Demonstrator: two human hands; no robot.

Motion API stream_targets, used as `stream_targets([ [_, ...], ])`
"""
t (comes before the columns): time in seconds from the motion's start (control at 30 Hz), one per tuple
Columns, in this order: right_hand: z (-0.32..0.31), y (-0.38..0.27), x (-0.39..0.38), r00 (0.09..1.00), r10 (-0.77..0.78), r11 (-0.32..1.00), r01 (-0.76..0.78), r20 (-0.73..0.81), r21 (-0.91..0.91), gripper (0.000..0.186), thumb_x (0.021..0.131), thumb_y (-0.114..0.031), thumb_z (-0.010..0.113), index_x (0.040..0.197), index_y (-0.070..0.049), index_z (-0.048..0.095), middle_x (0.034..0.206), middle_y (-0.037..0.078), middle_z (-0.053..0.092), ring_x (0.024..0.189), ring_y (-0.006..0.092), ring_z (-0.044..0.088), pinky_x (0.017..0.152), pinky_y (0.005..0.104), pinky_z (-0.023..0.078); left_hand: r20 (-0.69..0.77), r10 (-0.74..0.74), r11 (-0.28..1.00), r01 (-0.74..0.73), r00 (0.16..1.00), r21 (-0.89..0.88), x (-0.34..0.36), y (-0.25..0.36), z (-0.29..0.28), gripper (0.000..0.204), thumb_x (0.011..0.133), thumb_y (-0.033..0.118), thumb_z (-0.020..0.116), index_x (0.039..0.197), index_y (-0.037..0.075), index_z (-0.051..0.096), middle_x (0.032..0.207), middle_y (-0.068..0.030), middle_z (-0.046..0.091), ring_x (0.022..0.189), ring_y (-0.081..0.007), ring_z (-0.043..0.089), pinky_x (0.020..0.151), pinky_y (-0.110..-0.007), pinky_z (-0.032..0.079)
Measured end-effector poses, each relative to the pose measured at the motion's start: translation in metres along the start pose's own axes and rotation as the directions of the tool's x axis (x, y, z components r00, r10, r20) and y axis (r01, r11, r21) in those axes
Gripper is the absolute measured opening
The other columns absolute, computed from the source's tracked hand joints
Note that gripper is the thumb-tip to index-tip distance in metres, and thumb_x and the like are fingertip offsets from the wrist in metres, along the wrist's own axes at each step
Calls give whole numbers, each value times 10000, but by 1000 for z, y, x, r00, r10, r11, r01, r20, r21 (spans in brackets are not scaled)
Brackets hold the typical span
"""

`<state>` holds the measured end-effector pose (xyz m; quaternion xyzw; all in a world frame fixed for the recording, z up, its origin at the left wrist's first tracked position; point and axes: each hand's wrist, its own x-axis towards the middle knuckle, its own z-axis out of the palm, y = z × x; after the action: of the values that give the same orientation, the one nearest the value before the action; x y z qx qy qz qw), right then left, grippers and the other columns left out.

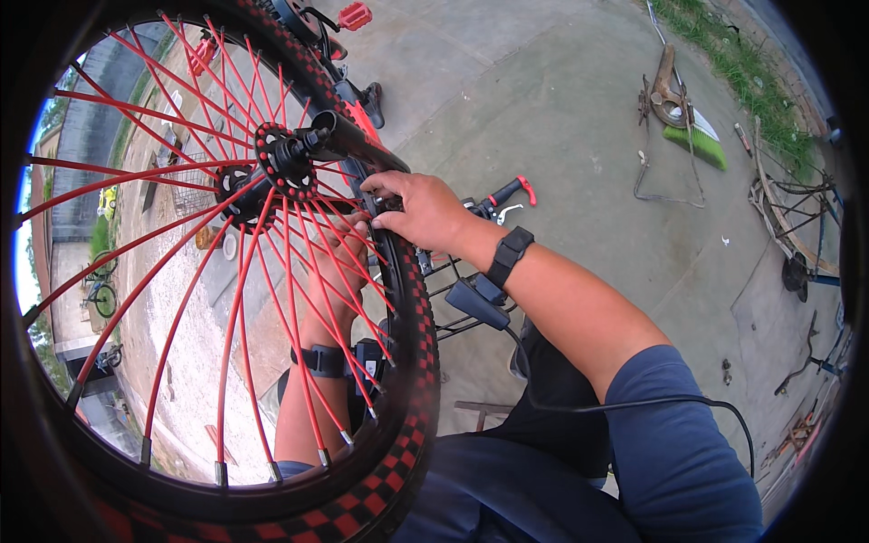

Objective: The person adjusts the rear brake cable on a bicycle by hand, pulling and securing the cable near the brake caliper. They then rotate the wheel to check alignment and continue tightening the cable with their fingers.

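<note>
A bicycle wheel with red spokes [167, 172] and a red-and-black checkered tire [412, 416] fills the left side, close to me. Its black hub [291, 161] has red-dotted flanges, and a black tube [348, 143] runs beside it. My right hand [418, 210] reaches to the inner side of the rim, thumb and fingers closed around a small dark part beside the black frame. Behind the spokes, my left hand [337, 249] meets it at the same spot, fingers bent and pressed together. What the fingertips grip is mostly hidden.
Handlebar parts with a red-ended grip [511, 192] and a black wire rack [448, 294] lie below the wheel. A black cable [625, 404] crosses my right sleeve. A green-bristled broom [695, 140] and metal parts [797, 217] lie rightward. A red pedal [355, 15] shows above.
</note>
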<state>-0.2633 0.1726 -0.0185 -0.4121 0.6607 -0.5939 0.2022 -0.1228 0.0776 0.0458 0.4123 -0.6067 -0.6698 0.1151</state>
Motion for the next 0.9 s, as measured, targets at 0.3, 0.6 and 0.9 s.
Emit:
stream_targets([
  [0.3,0,-7,-1,1000,-15,991,16,10,-136,431,833,-205,747,1242,-125,635,1106,134,731,1025,325,706,872,423,557,60,-47,998,49,997,-44,-3,3,-5,363,1024,131,622,1348,-23,568,750,78,503,607,-8,455,504,-154,366],
  [0.6,3,-6,-6,988,-145,959,128,-48,-254,427,844,-201,738,1254,-138,637,1152,114,686,1026,341,675,848,434,556,140,-81,992,94,987,-85,2,7,-9,372,1036,156,613,1359,-18,553,744,80,496,595,-5,451,494,-154,364],
  [0.9,-4,-9,-13,988,-147,943,123,-55,-309,426,847,-210,730,1258,-137,644,1148,110,657,1005,349,666,834,427,557,96,-82,987,94,992,-130,2,4,2,243,1050,145,586,1274,51,602,668,103,474,528,-6,401,466,-167,305],
])
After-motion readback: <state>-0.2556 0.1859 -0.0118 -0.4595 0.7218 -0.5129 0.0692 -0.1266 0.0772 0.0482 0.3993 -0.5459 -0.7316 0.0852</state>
